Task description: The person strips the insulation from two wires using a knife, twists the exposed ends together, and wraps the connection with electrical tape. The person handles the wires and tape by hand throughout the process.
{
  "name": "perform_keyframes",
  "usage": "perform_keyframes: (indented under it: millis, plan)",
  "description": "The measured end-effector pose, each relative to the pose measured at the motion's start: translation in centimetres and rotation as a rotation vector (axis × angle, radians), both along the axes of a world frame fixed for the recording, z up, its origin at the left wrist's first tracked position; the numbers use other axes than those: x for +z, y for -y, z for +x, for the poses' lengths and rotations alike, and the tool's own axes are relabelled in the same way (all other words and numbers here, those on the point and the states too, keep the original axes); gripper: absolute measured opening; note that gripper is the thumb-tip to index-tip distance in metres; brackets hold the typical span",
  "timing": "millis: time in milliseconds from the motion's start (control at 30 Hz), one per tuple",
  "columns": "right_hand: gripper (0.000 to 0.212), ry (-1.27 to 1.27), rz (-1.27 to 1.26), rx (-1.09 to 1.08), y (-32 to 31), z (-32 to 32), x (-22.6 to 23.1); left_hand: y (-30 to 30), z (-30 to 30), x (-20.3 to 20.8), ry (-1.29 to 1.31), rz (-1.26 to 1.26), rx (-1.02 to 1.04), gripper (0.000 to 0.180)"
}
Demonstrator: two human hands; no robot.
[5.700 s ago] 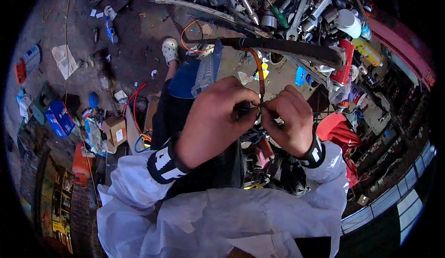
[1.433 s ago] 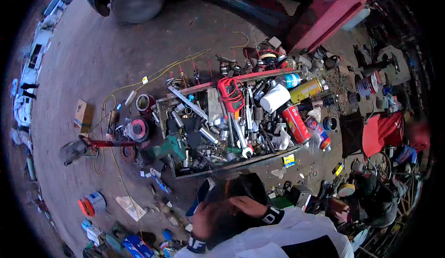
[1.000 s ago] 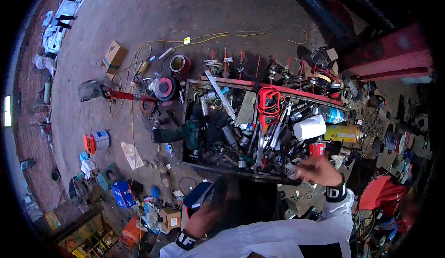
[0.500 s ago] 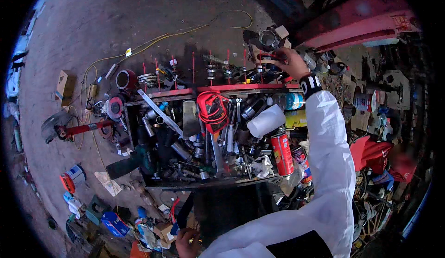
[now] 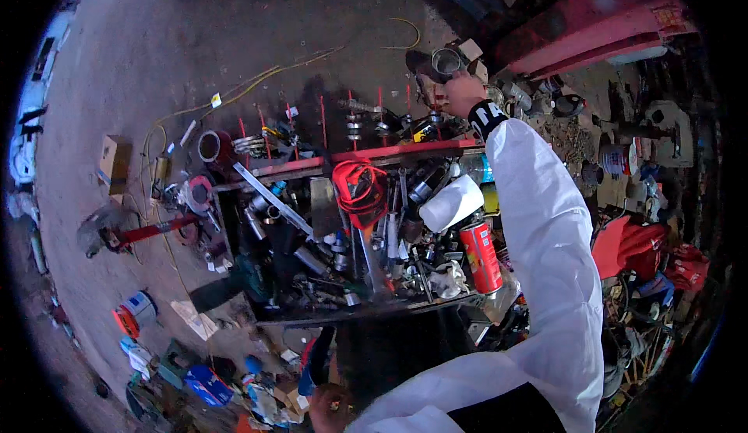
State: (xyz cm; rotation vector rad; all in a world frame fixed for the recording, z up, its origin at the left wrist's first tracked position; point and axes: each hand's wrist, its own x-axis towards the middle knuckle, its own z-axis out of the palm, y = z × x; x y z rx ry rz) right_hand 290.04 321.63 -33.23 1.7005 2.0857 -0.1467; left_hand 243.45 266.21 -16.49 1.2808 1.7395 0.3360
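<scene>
My right hand (image 5: 463, 95) reaches over the far side of a tool cart, at the right end of its red rail (image 5: 374, 154). The fingers are bent together beside the last upright red rod (image 5: 435, 98); what they hold is hidden. Metal rings (image 5: 354, 128) are stacked on another rod. Low in the picture, my left hand (image 5: 331, 408) is dark and blurred near the cart's near side, and its fingers are hard to make out. In the cart lie a red cable bundle (image 5: 360, 191), a white container (image 5: 452, 203), a red spray can (image 5: 481, 258) and many metal tools.
A yellow hose (image 5: 265, 75) runs over the floor beyond the cart. A cardboard box (image 5: 115, 162) and a red-handled tool (image 5: 156, 229) lie left. A red metal beam (image 5: 592, 24) stands at far right, above clutter and a red cloth (image 5: 623, 246). A wheel shows at the top.
My right hand has moved slightly left and away from me; the dark ring-like part in its fingers no longer shows. My left hand has shifted a little right. The view has tilted slightly.
</scene>
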Motion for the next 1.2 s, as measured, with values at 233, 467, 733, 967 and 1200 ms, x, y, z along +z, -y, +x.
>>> perform_keyframes:
  millis: [233,467,733,967,1200]
  plan:
    - [0.043,-0.296,0.197,0.027,-0.5,1.7,1.8,-1.8,0.0,0.8,-0.229,0.104,-0.223,0.023]
    - [0.047,-0.457,0.016,-0.116,-0.8,4.0,0.5,-2.9,1.4,1.9,-0.147,-0.034,-0.088,0.024]
    - [0.048,-0.192,0.084,0.126,-0.6,3.2,1.3,-3.1,2.0,1.8,-0.013,-0.132,0.036,0.02]
    - [0.038,-0.309,0.737,-0.154,-2.3,1.2,4.3,-2.6,1.8,0.2,0.002,0.064,-0.066,0.017]
    - [0.043,-0.66,0.554,-0.187,-1.5,-4.0,0.0,-1.8,1.1,0.6,-0.215,-0.043,-0.278,0.021]
